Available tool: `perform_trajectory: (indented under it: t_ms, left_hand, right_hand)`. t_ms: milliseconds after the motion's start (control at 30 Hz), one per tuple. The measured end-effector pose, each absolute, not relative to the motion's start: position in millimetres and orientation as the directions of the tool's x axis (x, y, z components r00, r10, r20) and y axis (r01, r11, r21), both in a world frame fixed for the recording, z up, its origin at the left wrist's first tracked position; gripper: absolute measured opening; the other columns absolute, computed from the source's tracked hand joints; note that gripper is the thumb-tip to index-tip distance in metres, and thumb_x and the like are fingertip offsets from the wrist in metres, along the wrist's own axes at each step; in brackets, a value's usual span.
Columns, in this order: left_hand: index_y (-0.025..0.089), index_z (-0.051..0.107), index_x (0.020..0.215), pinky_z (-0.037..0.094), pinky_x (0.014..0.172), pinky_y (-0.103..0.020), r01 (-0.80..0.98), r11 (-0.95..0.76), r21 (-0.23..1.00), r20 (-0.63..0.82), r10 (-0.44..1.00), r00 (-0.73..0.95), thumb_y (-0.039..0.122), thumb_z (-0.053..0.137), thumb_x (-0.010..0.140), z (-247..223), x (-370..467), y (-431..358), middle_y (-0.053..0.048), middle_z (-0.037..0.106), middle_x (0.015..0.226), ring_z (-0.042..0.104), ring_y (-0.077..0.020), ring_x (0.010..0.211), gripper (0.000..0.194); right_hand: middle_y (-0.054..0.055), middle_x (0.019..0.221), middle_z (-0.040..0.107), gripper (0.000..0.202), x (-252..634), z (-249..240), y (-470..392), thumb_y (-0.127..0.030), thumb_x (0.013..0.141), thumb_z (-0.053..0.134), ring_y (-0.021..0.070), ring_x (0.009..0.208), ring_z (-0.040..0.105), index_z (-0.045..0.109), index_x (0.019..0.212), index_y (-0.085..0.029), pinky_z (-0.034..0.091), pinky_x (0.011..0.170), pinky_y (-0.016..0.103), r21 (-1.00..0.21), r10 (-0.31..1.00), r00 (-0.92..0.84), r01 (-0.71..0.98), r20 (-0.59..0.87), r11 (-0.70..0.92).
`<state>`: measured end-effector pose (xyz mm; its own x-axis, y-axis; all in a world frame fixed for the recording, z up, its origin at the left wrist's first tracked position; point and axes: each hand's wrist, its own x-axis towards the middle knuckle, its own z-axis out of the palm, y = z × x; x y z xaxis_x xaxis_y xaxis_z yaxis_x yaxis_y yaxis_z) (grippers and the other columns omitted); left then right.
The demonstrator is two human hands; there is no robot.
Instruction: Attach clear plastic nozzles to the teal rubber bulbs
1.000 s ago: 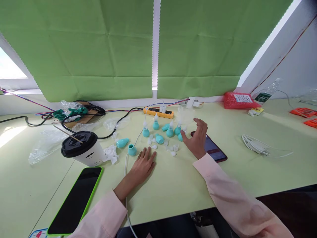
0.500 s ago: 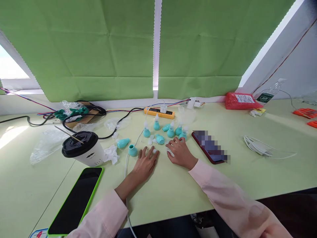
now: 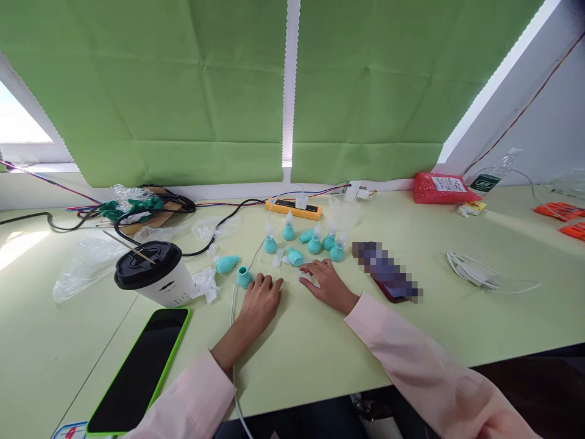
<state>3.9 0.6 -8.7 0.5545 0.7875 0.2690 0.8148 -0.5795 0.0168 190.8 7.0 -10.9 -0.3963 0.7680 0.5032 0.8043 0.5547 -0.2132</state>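
Observation:
My left hand (image 3: 262, 302) rests palm down on the table, its fingers somewhat curled and apart, just right of an open-topped teal bulb (image 3: 244, 277). Between the thumb and fingers of my right hand (image 3: 326, 281) is a small translucent white piece (image 3: 307, 277). Several teal bulbs with clear tips stand beyond my hands, among them one (image 3: 337, 250) behind my right hand. Other teal bulbs lie on their sides, such as one (image 3: 295, 256) in the middle and one (image 3: 227, 263) at the left. Small clear pieces (image 3: 278, 259) lie beside the middle bulb.
On the left are a lidded paper cup (image 3: 171, 283), crumpled tissue (image 3: 206, 284) and a green-edged phone (image 3: 141, 369). A yellow power strip (image 3: 294, 208) lies behind the bulbs. To the right are another phone (image 3: 388, 274) and a coiled white cable (image 3: 473, 271). A white cord passes my left hand.
My left hand has drawn back slightly to the left, its fingers more curled. My right hand has moved a little left, away from the rightmost standing bulb, with the white piece at its fingers.

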Motion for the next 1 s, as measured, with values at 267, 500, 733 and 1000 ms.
perform_trajectory:
  t_ms: [267, 500, 733, 1000]
  left_hand:
    - [0.012, 0.046, 0.108, 0.042, 0.065, -0.034, 0.872, -0.487, 0.052, 0.337, 0.83, 0.444, 0.013, 0.032, 0.078, -8.6, -1.9, 2.9, -0.012, 0.052, 0.091, 0.046, -0.0237, 0.085, 0.033]
    - [0.014, 0.038, 0.117, 0.043, 0.062, -0.029, 0.85, -0.468, 0.241, 0.231, 0.878, 0.419, -0.001, 0.033, 0.069, -18.6, -7.5, 9.1, -0.008, 0.059, 0.09, 0.051, -0.0201, 0.084, 0.05]
    - [0.017, 0.052, 0.103, 0.042, 0.066, -0.031, 0.82, -0.492, 0.292, 0.271, 0.865, 0.423, 0.008, 0.038, 0.075, -16.7, -5.1, 13.4, -0.006, 0.06, 0.089, 0.049, -0.0204, 0.083, 0.032]
    - [0.015, 0.061, 0.077, 0.042, 0.066, -0.033, 0.824, -0.544, 0.16, 0.323, 0.817, 0.477, 0.01, 0.037, 0.077, -22.6, -1.3, 18.6, -0.009, 0.057, 0.075, 0.048, -0.0207, 0.076, 0.024]
  right_hand:
    - [0.004, 0.084, 0.055, 0.009, 182.4, -8.1, -3.1, -0.022, 0.082, 0.038, 0.0141, 0.072, 0.052, 0.043, 0.088, -0.018, 0.04, 0.067, 0.03, -0.334, 0.739, -0.337, 0.729, 0.583, 0.597]
    - [0.004, 0.087, 0.049, 0.008, 182.9, -7.8, -3.4, -0.023, 0.081, 0.039, 0.0096, 0.06, 0.053, 0.045, 0.084, -0.02, 0.046, 0.054, 0.023, -0.494, 0.79, -0.218, 0.678, 0.573, 0.545]
    - [0.004, 0.083, 0.05, 0.01, 178.1, -8.3, -6.6, -0.026, 0.077, 0.045, 0.0111, 0.059, 0.053, 0.05, 0.083, -0.021, 0.049, 0.053, 0.025, -0.618, 0.832, -0.134, 0.608, 0.539, 0.498]
    - [0.002, 0.074, 0.056, 0.014, 170.1, -9.6, -12.6, -0.032, 0.069, 0.055, 0.008, 0.047, 0.048, 0.057, 0.077, -0.02, 0.047, 0.046, 0.023, -0.769, 0.899, -0.145, 0.473, 0.413, 0.43]
